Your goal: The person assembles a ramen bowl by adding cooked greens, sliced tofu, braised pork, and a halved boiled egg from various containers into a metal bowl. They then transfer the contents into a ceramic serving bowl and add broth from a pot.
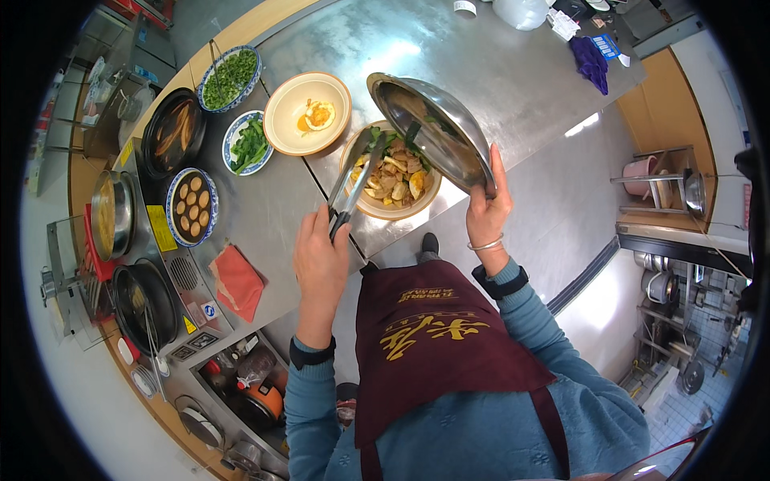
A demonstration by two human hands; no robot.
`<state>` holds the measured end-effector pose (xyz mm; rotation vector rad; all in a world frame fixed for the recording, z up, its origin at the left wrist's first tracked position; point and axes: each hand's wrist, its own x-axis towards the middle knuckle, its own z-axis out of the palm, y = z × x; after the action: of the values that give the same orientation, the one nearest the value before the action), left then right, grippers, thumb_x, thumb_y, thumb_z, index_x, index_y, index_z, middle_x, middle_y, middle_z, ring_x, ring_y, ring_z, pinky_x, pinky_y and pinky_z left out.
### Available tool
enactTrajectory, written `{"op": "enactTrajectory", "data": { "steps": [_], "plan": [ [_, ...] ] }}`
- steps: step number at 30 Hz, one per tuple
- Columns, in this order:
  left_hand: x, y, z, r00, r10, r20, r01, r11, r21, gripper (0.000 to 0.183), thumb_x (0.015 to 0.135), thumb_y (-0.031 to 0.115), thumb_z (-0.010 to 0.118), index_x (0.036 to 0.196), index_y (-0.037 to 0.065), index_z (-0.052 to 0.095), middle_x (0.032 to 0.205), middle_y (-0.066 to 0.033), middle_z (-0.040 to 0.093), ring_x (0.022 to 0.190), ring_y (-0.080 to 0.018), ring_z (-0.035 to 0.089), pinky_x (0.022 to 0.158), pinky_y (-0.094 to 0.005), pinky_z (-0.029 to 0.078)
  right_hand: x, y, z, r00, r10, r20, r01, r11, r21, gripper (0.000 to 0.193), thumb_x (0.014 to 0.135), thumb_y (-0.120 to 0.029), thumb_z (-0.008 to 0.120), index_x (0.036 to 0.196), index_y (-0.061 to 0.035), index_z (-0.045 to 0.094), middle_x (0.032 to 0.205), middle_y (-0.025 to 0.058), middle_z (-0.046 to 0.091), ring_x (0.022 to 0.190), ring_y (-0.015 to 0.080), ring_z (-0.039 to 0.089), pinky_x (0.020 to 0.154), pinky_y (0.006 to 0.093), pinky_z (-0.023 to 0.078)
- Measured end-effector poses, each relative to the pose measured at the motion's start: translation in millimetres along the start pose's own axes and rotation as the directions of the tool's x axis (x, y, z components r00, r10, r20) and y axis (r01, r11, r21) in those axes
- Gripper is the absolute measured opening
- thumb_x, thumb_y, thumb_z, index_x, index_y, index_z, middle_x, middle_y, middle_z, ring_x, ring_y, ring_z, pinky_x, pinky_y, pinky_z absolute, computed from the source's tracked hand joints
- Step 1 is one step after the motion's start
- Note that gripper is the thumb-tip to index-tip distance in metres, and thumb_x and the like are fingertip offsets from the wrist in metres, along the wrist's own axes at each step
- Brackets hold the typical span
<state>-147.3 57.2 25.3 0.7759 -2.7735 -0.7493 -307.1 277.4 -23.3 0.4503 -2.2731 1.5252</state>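
My left hand [318, 248] is closed round the handle of metal tongs [365, 180], whose tips reach in over the food. In my right hand [489, 212] is the rim of a steel mixing bowl [457, 152], tilted with its mouth toward the left. Beneath it stands a cream bowl [399, 216] with a brown rim, filled with sliced meat, egg pieces and green leaves [397, 152]. Dark green bits cling inside the steel bowl. Beside them, a second cream bowl [281, 120] holds a fried egg [316, 116].
To the left stand plates of chopped greens [230, 78] and leafy vegetables [250, 146], a dish of round brown eggs [192, 207], dark pans [144, 309] and a steel pot [112, 215]. A red cloth [238, 280] lies near the counter edge. A purple cloth [591, 66] lies far right.
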Motion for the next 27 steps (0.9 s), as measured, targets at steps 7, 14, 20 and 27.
{"op": "enactTrajectory", "data": {
  "steps": [7, 14, 20, 27],
  "plan": [
    [7.4, 48.9, 34.9, 0.981, 0.178, -0.078, -0.177, 0.984, 0.021, 0.048, 0.086, 0.017, 0.074, 0.130, 0.000, 0.062, 0.111, -0.0113, 0.063, 0.099, -0.0314, 0.061, 0.083, -0.0422, 0.053, 8.4, -12.9, -10.8, 0.992, 0.128, 0.024, -0.128, 0.991, 0.027, 0.076, 0.078, 0.012, 0.047, 0.152, -0.0082, 0.050, 0.085, -0.0039, 0.060, 0.062, 0.0024, 0.037, 0.056, 0.0205, 0.034],
    [-14.3, 47.1, 35.4, 0.992, 0.109, -0.061, -0.112, 0.993, -0.048, 0.046, 0.086, 0.016, 0.074, 0.128, 0.001, 0.064, 0.109, -0.0102, 0.064, 0.095, -0.0300, 0.063, 0.081, -0.0415, 0.054, 15.8, -9.5, -21.4, 0.958, 0.283, 0.055, -0.284, 0.959, 0.018, 0.079, 0.077, 0.013, 0.045, 0.153, -0.0084, 0.048, 0.096, 0.0071, 0.068, 0.059, 0.0056, 0.039, 0.056, 0.0227, 0.040],
    [-18.7, 59.5, 49.4, 0.992, 0.126, -0.028, -0.125, 0.992, 0.014, 0.044, 0.087, 0.016, 0.073, 0.129, 0.002, 0.064, 0.112, -0.0099, 0.065, 0.096, -0.0302, 0.063, 0.081, -0.0416, 0.055, 23.2, 4.3, -18.2, 0.982, 0.187, 0.022, -0.188, 0.972, 0.143, 0.078, 0.078, 0.011, 0.046, 0.153, -0.0098, 0.049, 0.065, -0.0044, 0.045, 0.057, 0.0049, 0.035, 0.054, 0.0220, 0.035],
    [-7.6, 64.4, 31.5, 0.984, -0.011, -0.178, -0.020, 0.985, -0.171, 0.041, 0.091, 0.014, 0.071, 0.128, -0.001, 0.064, 0.108, -0.0149, 0.065, 0.094, -0.0344, 0.065, 0.080, -0.0437, 0.054, 25.2, -4.5, -27.8, 0.975, 0.201, 0.098, -0.209, 0.974, 0.081, 0.076, 0.079, 0.010, 0.046, 0.152, -0.0091, 0.050, 0.068, -0.0044, 0.048, 0.058, 0.0050, 0.036, 0.054, 0.0222, 0.036]
  ]
}}
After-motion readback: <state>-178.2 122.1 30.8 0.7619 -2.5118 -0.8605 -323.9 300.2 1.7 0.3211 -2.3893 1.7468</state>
